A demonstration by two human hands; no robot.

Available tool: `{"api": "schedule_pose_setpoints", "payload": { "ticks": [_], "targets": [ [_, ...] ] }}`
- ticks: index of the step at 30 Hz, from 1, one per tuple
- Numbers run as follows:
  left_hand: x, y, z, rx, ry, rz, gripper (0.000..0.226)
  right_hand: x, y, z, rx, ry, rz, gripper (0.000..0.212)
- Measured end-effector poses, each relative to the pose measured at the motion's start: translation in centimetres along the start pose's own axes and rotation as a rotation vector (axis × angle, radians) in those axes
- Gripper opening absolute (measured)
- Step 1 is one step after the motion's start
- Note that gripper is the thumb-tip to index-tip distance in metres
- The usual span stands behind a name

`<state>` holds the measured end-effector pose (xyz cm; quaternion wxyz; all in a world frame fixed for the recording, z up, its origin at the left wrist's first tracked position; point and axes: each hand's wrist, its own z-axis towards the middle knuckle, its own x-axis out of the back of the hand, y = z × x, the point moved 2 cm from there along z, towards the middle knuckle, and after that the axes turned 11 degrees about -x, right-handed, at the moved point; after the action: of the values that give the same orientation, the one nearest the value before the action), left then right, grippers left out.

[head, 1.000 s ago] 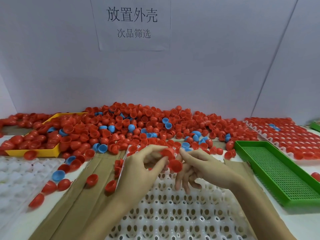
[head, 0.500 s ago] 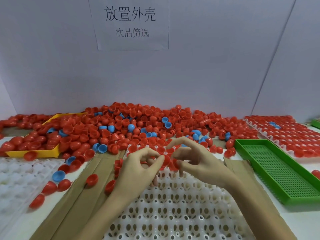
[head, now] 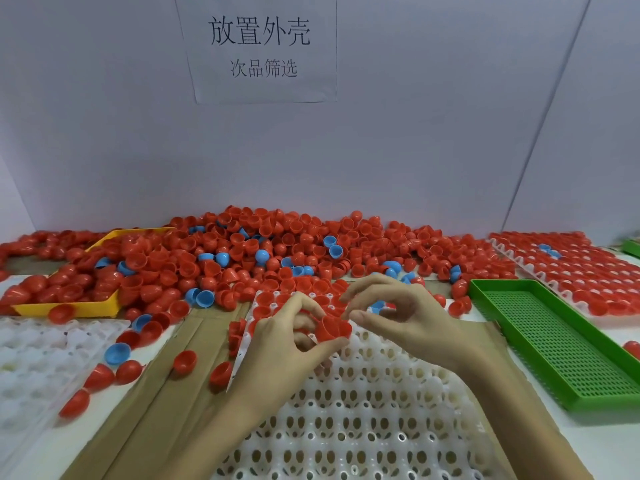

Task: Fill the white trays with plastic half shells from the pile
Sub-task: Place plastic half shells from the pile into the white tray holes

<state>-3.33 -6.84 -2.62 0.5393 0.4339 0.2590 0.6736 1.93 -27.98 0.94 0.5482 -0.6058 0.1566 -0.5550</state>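
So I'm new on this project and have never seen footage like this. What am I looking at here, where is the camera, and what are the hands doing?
The camera sits on a person's head and looks forward and down at their own two bare hands; no robot is involved. On the table at the back lies a big pile of shells, mostly red plastic half shells with a few blue. In front is a white tray with rows of pockets, only its far rows filled. The left hand pinches a red shell just above that tray. The right hand hovers beside it, fingers loosely curled, seemingly holding nothing. A yellow tray lies at left, a green tray at right, a filled tray beyond it.
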Motion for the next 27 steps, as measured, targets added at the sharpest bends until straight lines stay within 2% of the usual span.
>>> {"api": "schedule_pose_setpoints", "payload": {
  "ticks": [2,5,7,10,12,14,19,27],
  "targets": [
    [0.0,0.1,-0.1,-0.039,0.016,0.029,0.037,-0.3,0.1,-0.1,-0.015,-0.103,-0.051,0.015],
    [-0.1,0.2,-0.2,-0.084,0.027,0.095,0.037,-1.0,0.8,0.1,-0.032,-0.124,-0.090,0.018],
    [-0.1,0.2,-0.3,-0.091,0.008,0.138,0.040,-0.8,1.2,0.4,-0.038,-0.076,-0.085,0.020],
    [0.0,0.3,-0.1,-0.119,-0.016,0.213,0.038,1.1,2.4,0.6,-0.054,0.099,-0.164,0.024],
    [0.1,0.4,-0.1,-0.186,-0.066,0.282,0.028,2.2,3.5,0.6,-0.089,0.172,-0.232,0.024],
    [-0.1,0.4,-0.2,-0.261,-0.173,0.353,0.023,2.4,4.4,0.7,-0.120,0.174,-0.289,0.021],
    [-1.1,-0.2,-0.6,-0.299,-0.435,0.377,0.031,1.4,5.0,1.0,-0.112,0.093,-0.373,0.012],
    [-1.1,-0.6,-0.5,-0.303,-0.466,0.395,0.031,1.1,5.0,1.0,-0.098,0.089,-0.383,0.018]
  ]
}}
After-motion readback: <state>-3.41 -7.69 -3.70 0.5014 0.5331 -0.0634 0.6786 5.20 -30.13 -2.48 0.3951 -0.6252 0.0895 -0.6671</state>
